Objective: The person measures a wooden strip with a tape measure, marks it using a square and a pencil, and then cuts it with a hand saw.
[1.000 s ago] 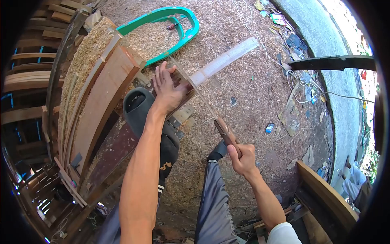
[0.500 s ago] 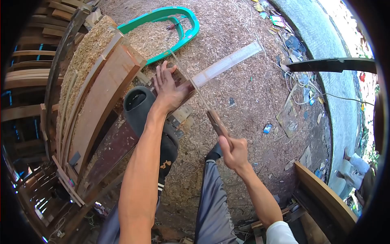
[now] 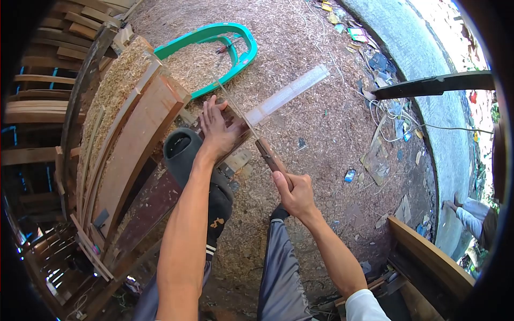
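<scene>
My left hand [image 3: 217,128] presses down on a dark wooden piece [image 3: 235,113], fingers spread over it, near its end. In my right hand [image 3: 296,195] is the wooden handle of a saw [image 3: 272,156], the fist wrapped round it. The thin saw blade runs up and left, across the wood just right of my left hand. Beyond the blade a pale, flat strip [image 3: 289,95] juts out to the upper right. Under my left forearm, a foot in a dark slipper [image 3: 183,152] rests on the dark red board [image 3: 152,206].
A green plastic frame [image 3: 247,45] lies on the shavings ahead. Large curved boards [image 3: 136,144] stand at the left. A wooden plank [image 3: 428,257] lies lower right, a dark beam [image 3: 433,85] upper right. Another person's pale-clothed limbs [image 3: 474,214] show at the right edge.
My right hand and the saw have shifted slightly left and down along the blade's line. The view has moved a little, and my left hand still presses on the wood.
</scene>
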Demonstrator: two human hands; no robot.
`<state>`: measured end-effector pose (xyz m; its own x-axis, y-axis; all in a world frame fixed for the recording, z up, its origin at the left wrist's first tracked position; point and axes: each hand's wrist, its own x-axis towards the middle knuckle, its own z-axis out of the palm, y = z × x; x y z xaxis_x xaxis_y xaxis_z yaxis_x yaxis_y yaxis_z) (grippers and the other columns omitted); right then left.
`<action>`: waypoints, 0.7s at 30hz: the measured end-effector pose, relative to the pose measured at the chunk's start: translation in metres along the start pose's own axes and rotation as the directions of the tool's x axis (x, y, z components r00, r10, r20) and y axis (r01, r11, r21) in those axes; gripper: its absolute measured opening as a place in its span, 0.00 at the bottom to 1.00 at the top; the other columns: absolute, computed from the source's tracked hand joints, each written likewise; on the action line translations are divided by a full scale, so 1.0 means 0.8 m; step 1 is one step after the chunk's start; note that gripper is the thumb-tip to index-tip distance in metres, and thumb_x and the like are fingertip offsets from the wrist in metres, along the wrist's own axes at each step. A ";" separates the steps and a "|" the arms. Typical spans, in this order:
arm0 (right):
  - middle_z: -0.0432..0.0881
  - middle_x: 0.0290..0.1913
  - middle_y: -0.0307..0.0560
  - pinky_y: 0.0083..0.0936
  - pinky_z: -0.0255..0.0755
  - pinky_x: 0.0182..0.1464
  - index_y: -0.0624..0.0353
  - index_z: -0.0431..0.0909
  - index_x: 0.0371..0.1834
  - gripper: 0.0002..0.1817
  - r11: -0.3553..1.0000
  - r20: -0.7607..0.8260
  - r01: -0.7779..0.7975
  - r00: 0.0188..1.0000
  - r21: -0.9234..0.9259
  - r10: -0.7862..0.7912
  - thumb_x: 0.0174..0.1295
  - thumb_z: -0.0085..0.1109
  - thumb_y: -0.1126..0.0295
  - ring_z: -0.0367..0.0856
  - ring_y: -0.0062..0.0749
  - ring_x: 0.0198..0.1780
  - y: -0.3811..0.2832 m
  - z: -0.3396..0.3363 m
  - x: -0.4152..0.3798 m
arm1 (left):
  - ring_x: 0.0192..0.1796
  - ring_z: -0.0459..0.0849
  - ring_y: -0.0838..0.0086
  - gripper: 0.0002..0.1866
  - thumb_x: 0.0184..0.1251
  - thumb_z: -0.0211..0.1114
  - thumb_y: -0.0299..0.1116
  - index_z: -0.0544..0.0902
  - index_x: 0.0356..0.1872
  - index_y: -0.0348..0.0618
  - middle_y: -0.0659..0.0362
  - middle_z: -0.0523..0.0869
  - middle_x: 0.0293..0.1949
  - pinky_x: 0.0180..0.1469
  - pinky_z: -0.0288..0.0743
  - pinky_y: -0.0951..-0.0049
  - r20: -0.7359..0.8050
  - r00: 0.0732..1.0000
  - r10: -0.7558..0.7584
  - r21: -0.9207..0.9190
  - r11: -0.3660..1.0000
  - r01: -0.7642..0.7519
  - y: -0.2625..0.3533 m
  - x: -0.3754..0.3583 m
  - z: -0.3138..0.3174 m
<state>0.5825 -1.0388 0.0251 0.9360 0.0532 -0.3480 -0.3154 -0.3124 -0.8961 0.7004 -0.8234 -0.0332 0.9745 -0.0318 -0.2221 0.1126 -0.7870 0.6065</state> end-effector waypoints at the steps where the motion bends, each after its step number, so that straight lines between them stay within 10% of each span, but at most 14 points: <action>1: 0.68 0.10 0.52 0.35 0.63 0.19 0.67 0.79 0.17 0.24 1.000 -0.014 0.026 1.000 -0.003 -0.026 0.68 0.58 0.59 0.71 0.39 0.11 0.005 -0.001 -0.007 | 0.80 0.38 0.46 0.46 0.57 0.72 0.52 0.58 0.68 0.37 0.45 0.50 0.76 0.77 0.29 0.42 -0.008 1.000 0.008 0.001 1.000 -0.008 0.001 0.001 0.001; 17: 0.72 0.13 0.59 0.38 0.68 0.23 0.69 0.79 0.18 0.26 0.993 -0.020 -0.002 1.000 -0.122 0.000 0.67 0.58 0.56 0.76 0.47 0.14 -0.026 0.003 0.015 | 0.80 0.38 0.45 0.55 0.54 0.73 0.48 0.46 0.74 0.35 0.46 0.53 0.75 0.77 0.28 0.42 0.018 1.000 -0.024 -0.027 0.999 0.024 -0.006 0.004 0.004; 21: 0.63 0.08 0.50 0.35 0.58 0.18 0.70 0.75 0.14 0.29 0.995 -0.069 0.090 0.993 -0.044 -0.093 0.69 0.57 0.57 0.63 0.27 0.11 -0.020 0.010 0.014 | 0.79 0.45 0.46 0.44 0.64 0.64 0.46 0.51 0.74 0.38 0.46 0.58 0.74 0.77 0.32 0.46 -0.019 1.000 -0.008 0.005 1.000 0.008 -0.007 0.004 0.005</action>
<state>0.5969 -1.0258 0.0336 0.9698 0.0162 -0.2436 -0.2229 -0.3480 -0.9106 0.7019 -0.8212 -0.0403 0.9771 -0.0142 -0.2125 0.1193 -0.7901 0.6012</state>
